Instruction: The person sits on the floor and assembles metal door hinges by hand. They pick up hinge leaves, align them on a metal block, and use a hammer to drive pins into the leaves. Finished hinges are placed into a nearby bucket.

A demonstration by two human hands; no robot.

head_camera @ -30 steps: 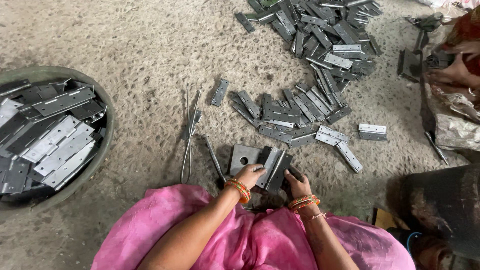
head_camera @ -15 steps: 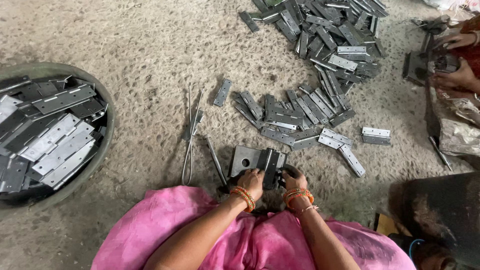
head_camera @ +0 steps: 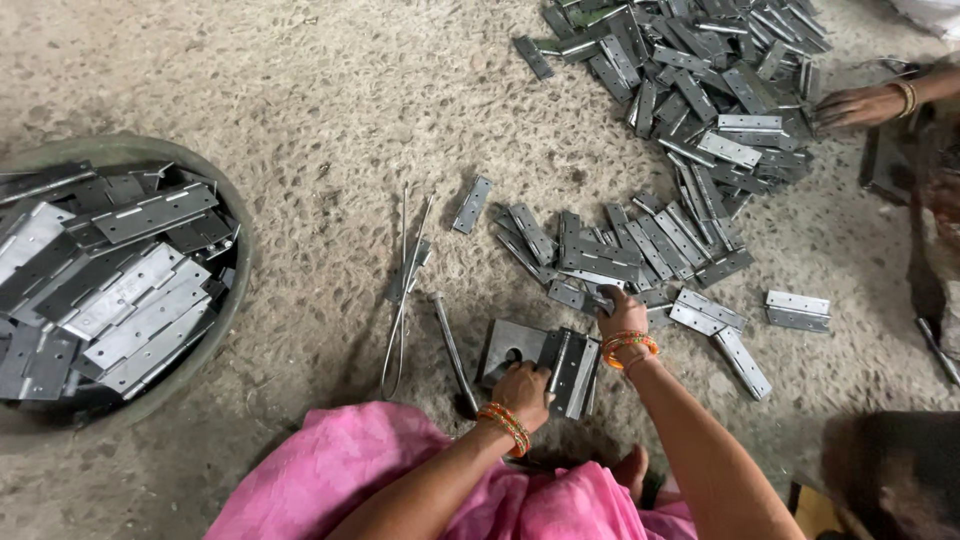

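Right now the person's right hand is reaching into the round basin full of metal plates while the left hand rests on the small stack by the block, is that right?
Not quite. The head view shows the right hand reaching into the loose hinge plates on the floor; the basin sits far to the left. The left hand does rest by the small stack at the block.

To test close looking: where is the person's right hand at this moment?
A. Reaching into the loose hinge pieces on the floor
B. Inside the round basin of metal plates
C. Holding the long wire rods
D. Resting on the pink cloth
A: the right hand lies on the near edge of the scattered hinge pieces, well away from the basin.
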